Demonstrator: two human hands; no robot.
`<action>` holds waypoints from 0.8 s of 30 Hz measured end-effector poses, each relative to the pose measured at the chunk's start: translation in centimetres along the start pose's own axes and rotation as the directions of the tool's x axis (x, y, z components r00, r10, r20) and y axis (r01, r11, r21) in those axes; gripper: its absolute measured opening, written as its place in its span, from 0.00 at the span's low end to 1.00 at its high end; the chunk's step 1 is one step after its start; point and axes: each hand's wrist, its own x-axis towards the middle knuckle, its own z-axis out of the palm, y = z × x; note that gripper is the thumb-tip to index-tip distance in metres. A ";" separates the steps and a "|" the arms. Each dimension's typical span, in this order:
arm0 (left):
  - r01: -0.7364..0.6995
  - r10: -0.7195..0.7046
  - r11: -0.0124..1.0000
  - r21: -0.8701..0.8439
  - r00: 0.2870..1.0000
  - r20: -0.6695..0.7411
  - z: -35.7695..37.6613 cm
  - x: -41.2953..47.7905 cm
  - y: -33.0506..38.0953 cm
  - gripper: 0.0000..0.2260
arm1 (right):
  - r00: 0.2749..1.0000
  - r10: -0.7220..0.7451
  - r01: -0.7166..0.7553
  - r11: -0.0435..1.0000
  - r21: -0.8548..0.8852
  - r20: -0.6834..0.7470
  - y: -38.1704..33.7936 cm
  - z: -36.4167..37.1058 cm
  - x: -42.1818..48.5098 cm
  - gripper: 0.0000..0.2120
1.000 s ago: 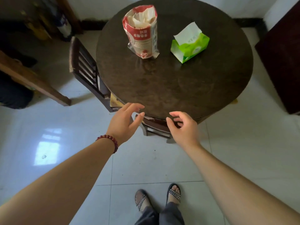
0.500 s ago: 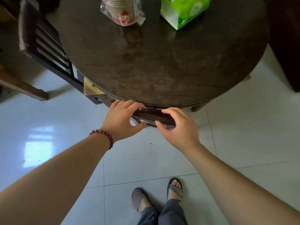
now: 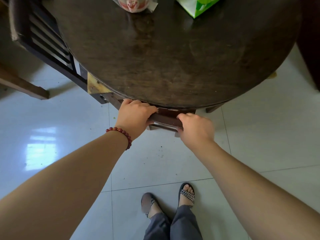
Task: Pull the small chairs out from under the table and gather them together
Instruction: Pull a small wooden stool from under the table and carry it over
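Observation:
A round dark wooden table (image 3: 173, 66) fills the upper view. Under its near edge a small dark wooden chair (image 3: 167, 119) is tucked in; only its top rail and a lower slat show. My left hand (image 3: 136, 116), with a red bead bracelet on the wrist, grips the left end of that rail. My right hand (image 3: 194, 128) grips the right end. A second dark chair (image 3: 46, 44) with a slatted back stands at the table's left side, its seat hidden under the top.
On the table's far part stand a red-and-white bag (image 3: 135, 4) and a green tissue pack (image 3: 199, 6). A wooden beam (image 3: 24, 85) lies at the left. Dark furniture (image 3: 311, 49) stands at the right. My sandalled feet (image 3: 186, 194) are on white floor tiles.
Both hands reached forward from open in the air and closed on the small chair's top rail. The camera moved closer to the table.

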 end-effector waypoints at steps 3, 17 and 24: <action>-0.006 0.006 1.000 -0.006 0.999 0.041 0.0 -0.1 0.1 0.10 | 1.000 0.021 -0.022 0.999 0.039 0.014 -0.1 -0.3 -0.2 0.08; 0.124 -0.115 0.990 -0.069 0.987 0.113 -1.6 -5.2 2.4 0.10 | 0.997 -0.062 0.062 0.998 0.000 0.053 -0.4 -1.8 -4.2 0.13; 0.241 -0.229 0.967 -0.085 0.964 0.132 -2.6 -8.7 3.4 0.09 | 0.975 -0.194 0.191 0.981 0.033 0.111 -1.2 -3.1 -5.1 0.13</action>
